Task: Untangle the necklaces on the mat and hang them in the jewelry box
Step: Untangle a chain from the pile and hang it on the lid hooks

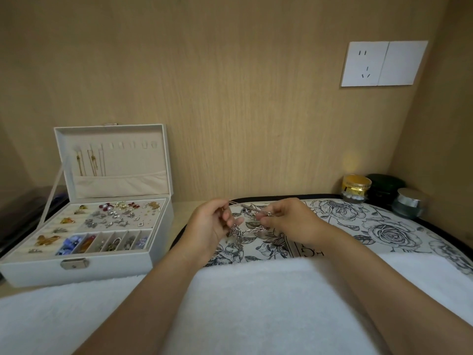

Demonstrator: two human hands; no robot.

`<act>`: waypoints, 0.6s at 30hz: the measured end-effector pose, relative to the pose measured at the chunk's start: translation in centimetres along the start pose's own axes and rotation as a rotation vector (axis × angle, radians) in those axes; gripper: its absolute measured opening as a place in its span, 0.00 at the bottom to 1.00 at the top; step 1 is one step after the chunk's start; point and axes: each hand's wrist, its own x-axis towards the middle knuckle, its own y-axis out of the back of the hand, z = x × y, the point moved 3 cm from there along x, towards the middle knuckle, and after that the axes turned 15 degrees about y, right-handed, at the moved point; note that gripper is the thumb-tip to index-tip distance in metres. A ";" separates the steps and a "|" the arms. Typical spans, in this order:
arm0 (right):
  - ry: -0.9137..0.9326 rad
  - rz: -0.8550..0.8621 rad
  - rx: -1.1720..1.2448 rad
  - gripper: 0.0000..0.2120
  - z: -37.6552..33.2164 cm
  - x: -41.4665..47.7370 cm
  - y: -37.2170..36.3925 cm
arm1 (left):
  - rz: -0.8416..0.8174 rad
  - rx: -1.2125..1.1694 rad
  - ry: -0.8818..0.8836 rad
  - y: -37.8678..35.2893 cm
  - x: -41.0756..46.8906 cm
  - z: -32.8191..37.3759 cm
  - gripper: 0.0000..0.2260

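Your 2 hands work side by side above the far part of the floral mat (384, 226), close to each other but apart. Your left hand (212, 224) has its fingers curled, pinching a thin chain near its upper end. Your right hand (289, 221) pinches another section between thumb and forefinger. The necklaces (245, 228) stretch between both hands as a silver tangle, with a thicker link chain sagging below and a loose end trailing down onto the mat. How many separate strands make up the tangle cannot be told at this resolution. The jewelry box (115, 265) stands open on the tabletop (183, 211) to the left of the mat, near your left forearm. Its lid (112, 134) is upright against the wooden wall, and gold chains (90, 162) hang from the hooks at the left end of the hook row. The tray compartments below hold earrings, beads and brooches. A white cloth (256, 303) covers the near edge of the mat under your forearms. At the right rear corner stand 3 jars: a gold-lidded jar (356, 188), a dark green jar (382, 185) and a silver-lidded jar (412, 202).
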 end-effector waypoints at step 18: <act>-0.041 -0.180 -0.116 0.05 0.9 -0.7 1.6 | 0.417 0.641 -0.091 1.0 -0.1 -0.1 0.10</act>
